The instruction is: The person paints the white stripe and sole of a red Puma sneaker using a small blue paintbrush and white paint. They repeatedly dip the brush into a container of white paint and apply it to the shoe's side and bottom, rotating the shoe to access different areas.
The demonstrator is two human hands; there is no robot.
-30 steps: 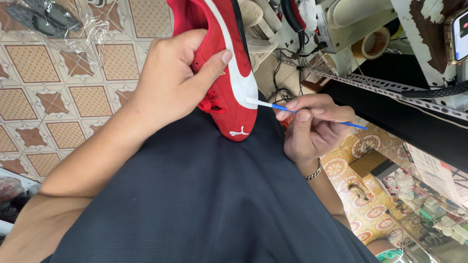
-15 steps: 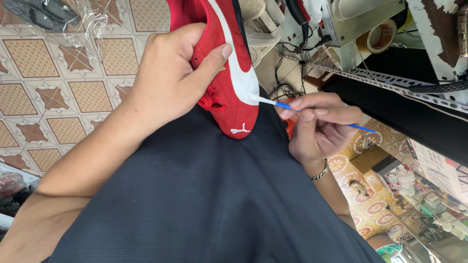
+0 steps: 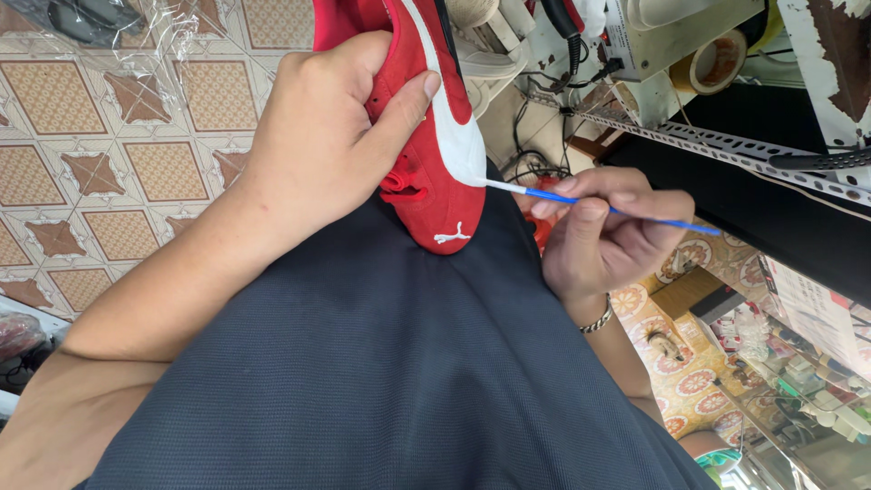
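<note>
Gripping red shoe (image 3: 426, 136): left hand (image 3: 318, 145); right hand (image 3: 603, 236) pinching brush (image 3: 590, 204); tape roll (image 3: 717, 63) behind.

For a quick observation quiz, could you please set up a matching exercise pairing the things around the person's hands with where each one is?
Things:
1. red suede shoe with white stripe
2. thin blue-handled paintbrush
3. roll of tan tape
4. silver chain bracelet

Places:
A. on the right wrist
B. gripped by the left hand
C. on the cluttered bench, top right
D. pinched in the right hand

Pairs: 1-B, 2-D, 3-C, 4-A
</note>
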